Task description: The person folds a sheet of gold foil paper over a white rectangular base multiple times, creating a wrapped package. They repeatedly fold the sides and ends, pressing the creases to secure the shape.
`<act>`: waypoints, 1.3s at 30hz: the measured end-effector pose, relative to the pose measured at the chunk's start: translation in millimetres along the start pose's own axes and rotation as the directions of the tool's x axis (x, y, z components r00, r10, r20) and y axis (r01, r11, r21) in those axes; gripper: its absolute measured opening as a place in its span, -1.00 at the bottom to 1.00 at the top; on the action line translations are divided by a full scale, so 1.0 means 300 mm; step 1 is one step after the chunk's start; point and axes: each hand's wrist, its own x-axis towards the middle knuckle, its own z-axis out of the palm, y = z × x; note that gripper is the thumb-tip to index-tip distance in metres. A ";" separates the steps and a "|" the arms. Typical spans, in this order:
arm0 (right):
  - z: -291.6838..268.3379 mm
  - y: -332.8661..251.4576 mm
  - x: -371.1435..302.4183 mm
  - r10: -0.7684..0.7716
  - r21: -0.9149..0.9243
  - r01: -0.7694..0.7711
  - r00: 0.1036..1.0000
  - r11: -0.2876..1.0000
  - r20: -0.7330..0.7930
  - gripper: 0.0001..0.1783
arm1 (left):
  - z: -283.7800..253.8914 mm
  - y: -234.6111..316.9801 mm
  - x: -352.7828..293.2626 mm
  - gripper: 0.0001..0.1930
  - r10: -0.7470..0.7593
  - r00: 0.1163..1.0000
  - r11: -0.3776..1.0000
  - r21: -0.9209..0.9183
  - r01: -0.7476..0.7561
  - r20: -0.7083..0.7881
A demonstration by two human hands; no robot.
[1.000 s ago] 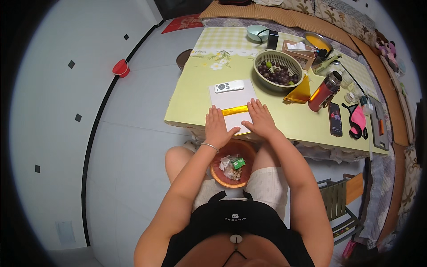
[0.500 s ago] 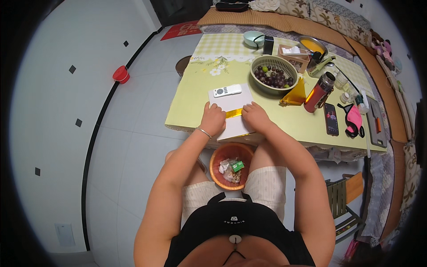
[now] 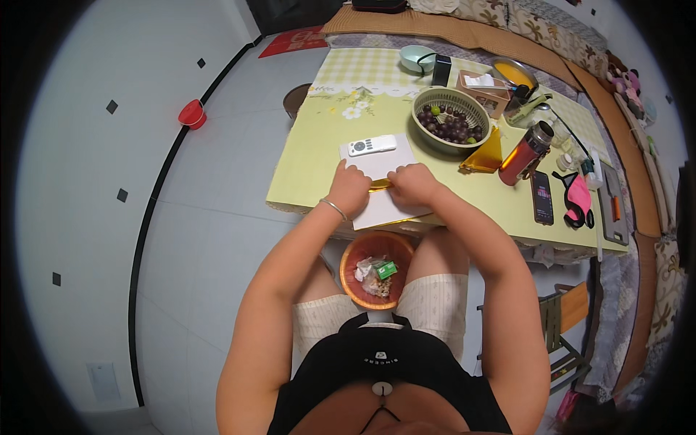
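A white sheet of paper (image 3: 382, 209) lies on the yellow-green table (image 3: 312, 163), reaching over its near edge. On it lies a small gold-yellow piece of paper (image 3: 380, 186). My left hand (image 3: 349, 190) and my right hand (image 3: 411, 184) press down on that gold piece from either side, fingers curled close together over it. A white remote control (image 3: 372, 145) rests on the far end of the white sheet. Most of the gold piece is hidden under my fingers.
An orange bin (image 3: 377, 270) with wrappers stands between my knees. On the table are a basket of dark grapes (image 3: 449, 122), a gold folded sheet (image 3: 484, 155), a red bottle (image 3: 525, 153), a phone (image 3: 541, 197), pink scissors (image 3: 578, 197) and a bowl (image 3: 417, 58).
My hands have drawn closer together over the gold piece, and the view has shifted slightly so the table sits further forward.
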 end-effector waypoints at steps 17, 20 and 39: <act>0.093 0.006 0.040 -0.111 -0.067 0.095 0.948 0.993 -0.299 -0.89 | 0.020 0.028 0.028 -0.85 -0.031 0.999 0.999 0.007 0.031 0.032; 0.124 0.040 0.035 -0.056 -0.051 0.043 0.960 0.998 -0.276 -0.93 | 0.016 -0.004 0.017 -0.87 -0.023 0.995 0.999 0.030 0.020 0.099; 0.134 0.184 -0.049 0.710 0.824 -0.234 0.655 0.516 -0.258 0.13 | -0.269 -0.033 0.300 -0.82 -0.253 0.959 0.940 -0.268 0.212 -0.128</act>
